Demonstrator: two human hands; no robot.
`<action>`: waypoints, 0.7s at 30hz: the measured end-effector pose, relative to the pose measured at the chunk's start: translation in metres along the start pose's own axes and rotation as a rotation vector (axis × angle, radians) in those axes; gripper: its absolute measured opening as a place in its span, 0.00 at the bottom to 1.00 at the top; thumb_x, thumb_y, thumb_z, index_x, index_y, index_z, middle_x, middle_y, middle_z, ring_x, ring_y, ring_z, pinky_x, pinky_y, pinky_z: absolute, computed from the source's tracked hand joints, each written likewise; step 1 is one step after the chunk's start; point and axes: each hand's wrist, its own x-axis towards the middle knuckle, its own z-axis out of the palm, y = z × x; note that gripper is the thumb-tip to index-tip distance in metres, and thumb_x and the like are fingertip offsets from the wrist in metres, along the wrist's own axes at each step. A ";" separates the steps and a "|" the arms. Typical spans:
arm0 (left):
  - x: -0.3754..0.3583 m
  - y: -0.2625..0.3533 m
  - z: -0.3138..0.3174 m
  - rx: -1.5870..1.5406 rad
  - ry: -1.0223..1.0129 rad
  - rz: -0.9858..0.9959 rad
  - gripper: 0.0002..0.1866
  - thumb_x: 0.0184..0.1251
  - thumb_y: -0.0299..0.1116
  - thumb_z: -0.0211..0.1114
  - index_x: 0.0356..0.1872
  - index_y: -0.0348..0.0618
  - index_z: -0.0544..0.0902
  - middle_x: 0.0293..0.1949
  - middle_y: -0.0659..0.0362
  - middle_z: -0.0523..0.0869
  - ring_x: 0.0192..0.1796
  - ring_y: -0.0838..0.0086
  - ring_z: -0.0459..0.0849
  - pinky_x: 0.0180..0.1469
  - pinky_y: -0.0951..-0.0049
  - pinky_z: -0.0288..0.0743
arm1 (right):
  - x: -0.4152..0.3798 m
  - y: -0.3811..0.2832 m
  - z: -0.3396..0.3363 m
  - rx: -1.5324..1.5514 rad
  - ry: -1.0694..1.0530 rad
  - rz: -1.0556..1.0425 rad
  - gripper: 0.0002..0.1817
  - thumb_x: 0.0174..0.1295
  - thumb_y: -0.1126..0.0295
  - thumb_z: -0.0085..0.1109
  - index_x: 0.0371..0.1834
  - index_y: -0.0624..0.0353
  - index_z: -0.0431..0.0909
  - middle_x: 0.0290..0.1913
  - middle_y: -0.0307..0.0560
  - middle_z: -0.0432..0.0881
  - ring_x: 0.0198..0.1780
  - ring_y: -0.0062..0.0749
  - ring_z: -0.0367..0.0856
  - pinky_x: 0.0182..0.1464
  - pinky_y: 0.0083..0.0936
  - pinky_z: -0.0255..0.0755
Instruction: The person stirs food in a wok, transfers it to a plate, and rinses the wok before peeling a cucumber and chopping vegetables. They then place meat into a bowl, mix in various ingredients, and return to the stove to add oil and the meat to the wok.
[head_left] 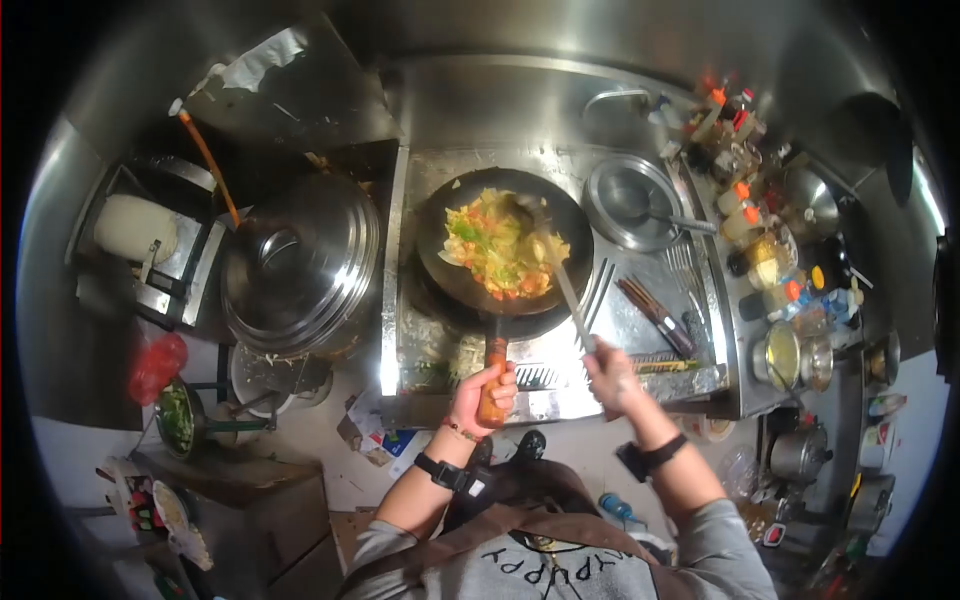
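Observation:
My left hand [485, 393] is wrapped round the wooden handle [496, 352] of a dark wok [437, 270] on the stove. Chopped vegetables [494, 240], yellow, green and orange-red, fill the middle of the wok. In my right hand [614, 377] is the grip end of a long metal ladle [571, 296]. Its shaft slants up and left over the wok's right rim, and its head lies among the vegetables at the upper right, partly hidden and blurred.
Right of the wok sit a metal pan [625, 190], chopsticks [652, 312] and tongs [688, 270]. Seasoning bottles [740, 210] crowd the right shelf. At left stands a big lidded pot [330, 262]. A bowl of chopped greens [177, 415] stands at lower left.

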 end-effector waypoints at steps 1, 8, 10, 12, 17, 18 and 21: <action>0.002 0.001 0.004 0.168 0.087 0.025 0.08 0.65 0.31 0.55 0.42 0.41 0.72 0.27 0.64 0.72 0.24 0.81 0.70 0.26 0.81 0.66 | -0.003 -0.008 0.016 -0.134 0.085 -0.277 0.21 0.60 0.72 0.53 0.55 0.70 0.67 0.33 0.64 0.80 0.35 0.41 0.82 0.36 0.32 0.73; -0.087 -0.014 0.067 0.718 0.368 0.131 0.04 0.63 0.27 0.55 0.35 0.42 0.69 0.22 0.61 0.70 0.18 0.78 0.69 0.16 0.78 0.62 | -0.147 -0.015 -0.090 -0.519 -0.025 -0.219 0.27 0.54 0.74 0.55 0.60 0.55 0.67 0.30 0.59 0.80 0.34 0.52 0.80 0.36 0.37 0.75; -0.103 -0.016 0.071 0.637 0.399 0.127 0.04 0.61 0.27 0.57 0.31 0.41 0.71 0.18 0.61 0.71 0.16 0.77 0.70 0.16 0.76 0.62 | -0.150 0.008 -0.122 -0.603 -0.052 -0.269 0.25 0.55 0.73 0.54 0.59 0.54 0.69 0.31 0.58 0.80 0.34 0.50 0.80 0.36 0.36 0.75; -0.088 -0.002 0.065 0.635 0.313 0.039 0.05 0.61 0.27 0.57 0.27 0.40 0.71 0.17 0.62 0.70 0.15 0.78 0.69 0.17 0.77 0.62 | -0.120 -0.006 -0.139 -0.538 -0.152 -0.223 0.24 0.56 0.73 0.54 0.59 0.53 0.70 0.33 0.58 0.81 0.33 0.50 0.81 0.35 0.37 0.75; -0.053 0.006 0.038 0.670 0.260 0.081 0.05 0.60 0.27 0.56 0.27 0.41 0.71 0.15 0.64 0.69 0.15 0.80 0.68 0.14 0.79 0.58 | -0.036 -0.014 -0.101 -0.502 0.089 -0.273 0.21 0.56 0.75 0.55 0.54 0.60 0.72 0.36 0.61 0.80 0.39 0.48 0.80 0.41 0.30 0.73; -0.073 -0.001 0.028 0.663 0.206 0.061 0.03 0.60 0.26 0.56 0.29 0.41 0.71 0.16 0.64 0.69 0.15 0.80 0.68 0.14 0.80 0.57 | -0.038 -0.019 -0.101 -0.445 0.151 -0.315 0.20 0.55 0.75 0.56 0.54 0.61 0.72 0.37 0.61 0.80 0.41 0.47 0.80 0.42 0.27 0.72; -0.109 -0.015 0.041 0.633 0.304 0.050 0.04 0.61 0.26 0.55 0.35 0.41 0.70 0.17 0.61 0.68 0.15 0.78 0.68 0.14 0.78 0.59 | -0.082 -0.015 -0.126 0.029 0.091 -0.118 0.20 0.60 0.74 0.54 0.57 0.65 0.70 0.30 0.48 0.81 0.28 0.28 0.77 0.33 0.24 0.73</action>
